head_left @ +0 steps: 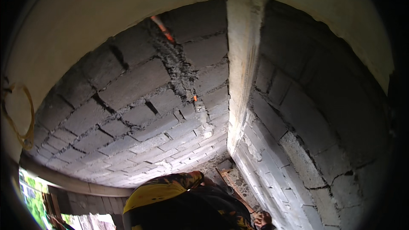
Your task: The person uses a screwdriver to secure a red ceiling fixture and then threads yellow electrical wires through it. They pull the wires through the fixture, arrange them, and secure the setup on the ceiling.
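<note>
A yellow, black and camouflage sleeve reaches in from the lower edge, and my left hand (207, 181) shows just beyond its cuff. That hand is small, dark and mostly covered, so its fingers cannot be made out. Farther right and lower, my right hand (262, 219) is curled at the near end of a long, narrow brown board (235, 186). The board slants through the corner, against rough grey mortar or rubble (241, 180). Its far end lies close to my left hand. Dark clothing hides much of the space between the hands.
Grey block walls (136, 81) meet at a pale concrete column (241, 59), beneath a pale beam (128, 4). Orange conduit (162, 29) shows in a mortar-filled groove. A yellowish cable loop (29, 119) hangs at left, above a bright opening (36, 196).
</note>
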`<state>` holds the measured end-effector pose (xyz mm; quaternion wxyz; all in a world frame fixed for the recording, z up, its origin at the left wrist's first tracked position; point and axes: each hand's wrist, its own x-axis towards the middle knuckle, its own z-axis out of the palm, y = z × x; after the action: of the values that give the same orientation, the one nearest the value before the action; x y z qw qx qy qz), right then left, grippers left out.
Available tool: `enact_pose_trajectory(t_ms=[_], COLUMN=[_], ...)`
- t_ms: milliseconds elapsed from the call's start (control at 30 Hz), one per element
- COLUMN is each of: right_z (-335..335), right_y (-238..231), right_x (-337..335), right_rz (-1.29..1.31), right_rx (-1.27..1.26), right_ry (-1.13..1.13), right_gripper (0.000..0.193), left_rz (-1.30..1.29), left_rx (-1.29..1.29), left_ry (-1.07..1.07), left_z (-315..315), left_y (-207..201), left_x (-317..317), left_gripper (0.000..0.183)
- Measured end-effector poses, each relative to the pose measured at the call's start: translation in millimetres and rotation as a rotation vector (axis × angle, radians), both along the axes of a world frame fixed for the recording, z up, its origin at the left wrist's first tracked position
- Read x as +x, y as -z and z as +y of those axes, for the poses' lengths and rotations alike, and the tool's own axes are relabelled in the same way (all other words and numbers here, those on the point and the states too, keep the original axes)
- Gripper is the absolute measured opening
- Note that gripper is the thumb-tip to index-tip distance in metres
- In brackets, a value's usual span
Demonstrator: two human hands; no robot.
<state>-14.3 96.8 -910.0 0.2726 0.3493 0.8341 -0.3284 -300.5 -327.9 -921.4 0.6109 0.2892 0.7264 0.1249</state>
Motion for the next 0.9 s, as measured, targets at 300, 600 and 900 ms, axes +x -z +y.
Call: enact_pose_trajectory(t_ms=[300, 600, 900], right_z=[21.4, -7.7, 15.8], right_y=[-1.9, -12.4, -7.3], right_x=[-138.3, -222.1, -219.4], right_rz=[0.041, 0.050, 0.032], right_rx=[0.013, 0.040, 0.078], right_ry=[-0.485, -0.760, -0.885], right_gripper=[0.064, 0.073, 0.082], left_rz=[0.212, 0.663, 1.372], left_rx=[-0.024, 0.050, -0.253], left_ry=[-0.466, -0.760, -0.827], left_z=[-96.7, -185.1, -277.0], left_y=[-20.0, -67.5, -136.0], left_x=[39.1, 19.0, 22.6], left_gripper=[0.032, 0.030, 0.043])
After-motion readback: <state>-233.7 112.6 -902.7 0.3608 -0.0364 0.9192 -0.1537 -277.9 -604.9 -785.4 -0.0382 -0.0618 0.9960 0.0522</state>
